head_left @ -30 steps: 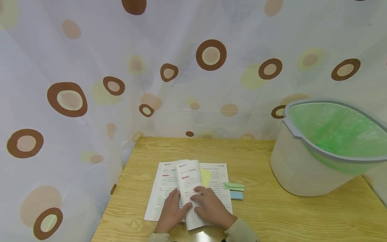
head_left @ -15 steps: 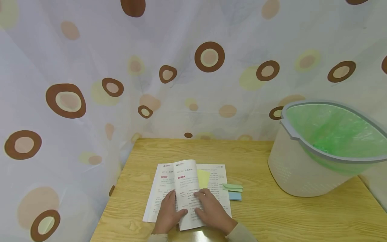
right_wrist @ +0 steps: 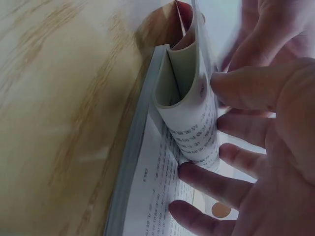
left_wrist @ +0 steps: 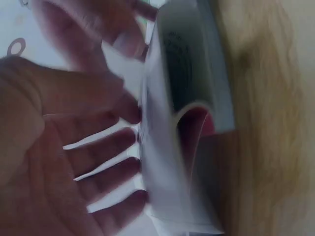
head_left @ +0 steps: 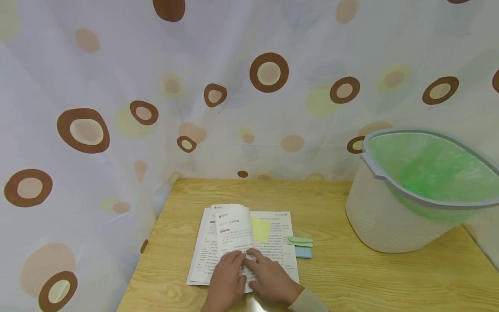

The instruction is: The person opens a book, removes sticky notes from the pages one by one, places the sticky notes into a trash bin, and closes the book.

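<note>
An open book (head_left: 280,255) lies on the table, its left pages rolled back into a loose curl (head_left: 234,229). My left hand (head_left: 228,277) rests across this curl, fingertips nearly meeting the right hand. From the right, my right hand (head_left: 273,277) presses on the curl and the page beside it. In the left wrist view, the left hand's fingers (left_wrist: 108,187) are fairly straight, their tips against the rolled page. The right wrist view has the right hand's fingers (right_wrist: 216,184) spread along the curl (right_wrist: 192,118). A yellow sticky note (head_left: 260,229) lies on the right page.
Green sticky tabs (head_left: 300,241) and a blue one (head_left: 303,252) stick out past the book's right edge. A pale basket (head_left: 370,216) with a grey rim and green bag lining stands at the right of the wooden table (head_left: 319,286). A spotted curtain (head_left: 304,39) hangs behind.
My left hand has moved right, from the curl's left side onto its top, beside the right hand. The rolled pages have shifted left, and more of the yellow note shows than a second ago.
</note>
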`<state>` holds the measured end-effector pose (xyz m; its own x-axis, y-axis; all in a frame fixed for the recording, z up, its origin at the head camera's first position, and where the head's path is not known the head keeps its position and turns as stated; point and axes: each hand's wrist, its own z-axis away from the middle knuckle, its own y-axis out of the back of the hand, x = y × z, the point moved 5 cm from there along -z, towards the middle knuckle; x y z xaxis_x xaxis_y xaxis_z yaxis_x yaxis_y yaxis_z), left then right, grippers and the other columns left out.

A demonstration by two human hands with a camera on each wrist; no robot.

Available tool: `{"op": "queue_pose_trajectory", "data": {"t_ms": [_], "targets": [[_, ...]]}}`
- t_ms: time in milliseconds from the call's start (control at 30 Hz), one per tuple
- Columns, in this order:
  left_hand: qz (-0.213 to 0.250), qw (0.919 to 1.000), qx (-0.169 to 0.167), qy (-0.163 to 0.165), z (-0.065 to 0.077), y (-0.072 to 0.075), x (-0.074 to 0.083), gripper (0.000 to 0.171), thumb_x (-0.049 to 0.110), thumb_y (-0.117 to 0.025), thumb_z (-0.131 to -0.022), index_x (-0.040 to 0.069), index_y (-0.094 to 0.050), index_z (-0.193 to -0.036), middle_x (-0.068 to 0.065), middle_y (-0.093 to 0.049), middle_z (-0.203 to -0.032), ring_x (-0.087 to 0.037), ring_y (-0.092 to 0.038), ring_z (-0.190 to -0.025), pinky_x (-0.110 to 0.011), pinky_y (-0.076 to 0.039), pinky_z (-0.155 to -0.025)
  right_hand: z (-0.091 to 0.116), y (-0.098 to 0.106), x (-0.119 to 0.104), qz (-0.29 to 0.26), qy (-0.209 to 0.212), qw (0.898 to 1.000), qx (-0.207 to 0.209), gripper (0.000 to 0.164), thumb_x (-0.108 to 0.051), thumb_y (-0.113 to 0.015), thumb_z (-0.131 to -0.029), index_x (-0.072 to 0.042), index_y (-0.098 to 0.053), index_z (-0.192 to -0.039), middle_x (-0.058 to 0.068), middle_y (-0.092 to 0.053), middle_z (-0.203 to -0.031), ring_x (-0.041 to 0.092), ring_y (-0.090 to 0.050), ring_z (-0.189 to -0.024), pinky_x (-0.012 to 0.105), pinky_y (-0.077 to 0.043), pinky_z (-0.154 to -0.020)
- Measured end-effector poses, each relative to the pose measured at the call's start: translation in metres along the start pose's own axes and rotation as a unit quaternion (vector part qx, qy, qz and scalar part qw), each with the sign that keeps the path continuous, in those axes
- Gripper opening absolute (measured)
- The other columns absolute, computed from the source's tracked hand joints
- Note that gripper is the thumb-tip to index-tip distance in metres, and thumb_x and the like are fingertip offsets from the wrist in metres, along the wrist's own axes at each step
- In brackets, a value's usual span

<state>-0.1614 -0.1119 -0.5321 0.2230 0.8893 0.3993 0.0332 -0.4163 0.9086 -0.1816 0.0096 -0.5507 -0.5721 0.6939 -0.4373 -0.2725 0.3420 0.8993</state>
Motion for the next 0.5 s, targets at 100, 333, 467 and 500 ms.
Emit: {"op": "queue_pose_trajectory", "data": {"t_ms": [100,333,467,500], "targets": [[0.027,0.9987,-0.039,0.02,0.001,-0.006,0.001,0.057,0.023,-0.066,-0.083,0.0,-0.049,-0.133,-0.015,-0.052,-0.133,-0.034,-0.048,-0.125,-0.05,-0.047,-0.1,0.002,0.002,0.0,-0.035,-0.01,0.999,-0.008,0.062,-0.028,-0.058,-0.089,-0.009,-0.038,-0.144,0.013,-0.035,-0.152,0.025,-0.062,-0.106,0.04,-0.056,-0.082],[0.029,0.9928,-0.049,0.105,0.001,-0.004,-0.02,0.078,0.051,-0.066,-0.08,-0.001,-0.046,-0.135,-0.021,-0.055,-0.13,-0.042,-0.053,-0.114,-0.056,-0.05,-0.087,0.005,0.004,0.006,-0.073,-0.014,0.997,-0.011,0.058,-0.026,-0.059,-0.09,-0.004,-0.041,-0.14,0.018,-0.042,-0.147,0.028,-0.057,-0.119,0.043,-0.051,-0.097],[0.016,0.9889,-0.058,0.136,-0.002,-0.004,-0.032,0.088,0.05,-0.072,-0.072,-0.002,-0.043,-0.137,-0.021,-0.053,-0.132,-0.043,-0.051,-0.116,-0.056,-0.049,-0.088,0.004,0.003,0.005,-0.039,0.009,0.999,-0.028,0.046,-0.025,-0.062,-0.086,-0.008,-0.056,-0.128,0.005,-0.059,-0.129,0.02,-0.057,-0.116,0.036,-0.051,-0.097],[0.017,0.9879,-0.059,0.142,-0.003,-0.005,-0.034,0.09,0.048,-0.074,-0.071,-0.002,-0.042,-0.138,-0.021,-0.052,-0.133,-0.044,-0.05,-0.116,-0.056,-0.049,-0.088,0.003,0.003,0.004,-0.03,0.014,0.999,-0.027,0.044,-0.026,-0.063,-0.085,-0.009,-0.059,-0.125,0.003,-0.061,-0.124,0.018,-0.059,-0.111,0.034,-0.052,-0.093]]}}
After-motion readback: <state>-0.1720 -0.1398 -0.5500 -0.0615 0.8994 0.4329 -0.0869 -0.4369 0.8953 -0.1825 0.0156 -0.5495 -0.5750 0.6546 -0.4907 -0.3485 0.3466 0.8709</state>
